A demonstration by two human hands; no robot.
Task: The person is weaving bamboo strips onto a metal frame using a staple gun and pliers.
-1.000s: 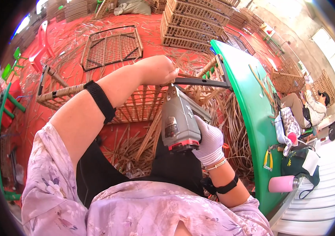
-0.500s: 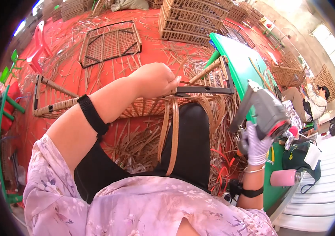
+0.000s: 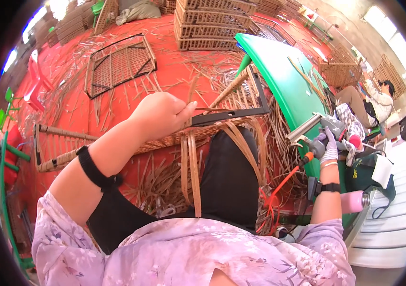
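My bare left hand (image 3: 162,113) is closed at the rim of a woven rattan basket panel (image 3: 165,143), with a thin brown strip (image 3: 212,110) running out from its thumb side. A dark flat bar (image 3: 231,116) with holes lies along that rim beside the hand. Loose flat strips (image 3: 191,167) hang from the panel over my black-trousered legs. On the right, my gloved right hand (image 3: 329,145) grips a grey staple gun (image 3: 331,126) at the edge of the green table. An orange air hose (image 3: 286,183) joins the gun's handle end.
Another framed panel (image 3: 122,62) lies on the red floor among strip scraps. Stacked woven crates (image 3: 212,24) stand behind it. At right are a pink bottle (image 3: 353,202), a dark green bag (image 3: 367,174) and a seated person (image 3: 376,102). The green table (image 3: 279,71) slopes alongside the panel.
The staple gun has swung from upright to nearly level and moved outward, away from the panel, in my right hand. My left hand stays at the panel rim. The whole view has shifted slightly.
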